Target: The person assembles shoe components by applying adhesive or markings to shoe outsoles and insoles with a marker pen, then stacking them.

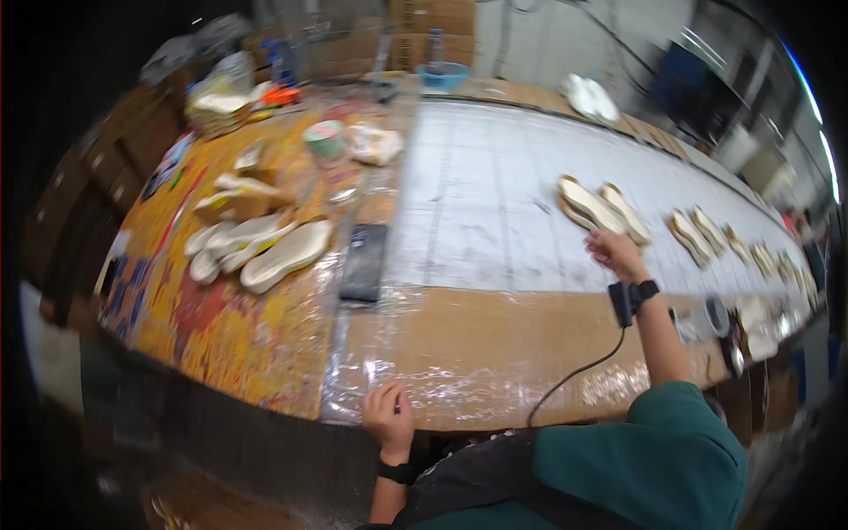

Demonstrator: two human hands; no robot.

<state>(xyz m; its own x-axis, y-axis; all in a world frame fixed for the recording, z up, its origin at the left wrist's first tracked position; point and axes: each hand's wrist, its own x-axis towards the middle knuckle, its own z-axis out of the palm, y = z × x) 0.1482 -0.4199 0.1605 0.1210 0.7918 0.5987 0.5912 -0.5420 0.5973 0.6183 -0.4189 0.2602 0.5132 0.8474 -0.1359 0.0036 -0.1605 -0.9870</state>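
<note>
Left hand curled on desk edge, grip empty. Right hand touches sole pair just beyond it, long axis diagonal; fingers loose.

A long cardboard-topped workbench wrapped in clear plastic film is carrying a grey conveyor belt; pairs of cream shoe soles are lying on the belt, more soles on the bench's paint-spattered left end.

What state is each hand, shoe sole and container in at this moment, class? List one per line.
Left hand: empty, resting on the plastic-wrapped cardboard bench edge.
Right hand: reaching out, touching the pair of cream shoe soles lying flat on the grey belt.
White soles: piled loosely.
Blue bowl: upright.
</note>
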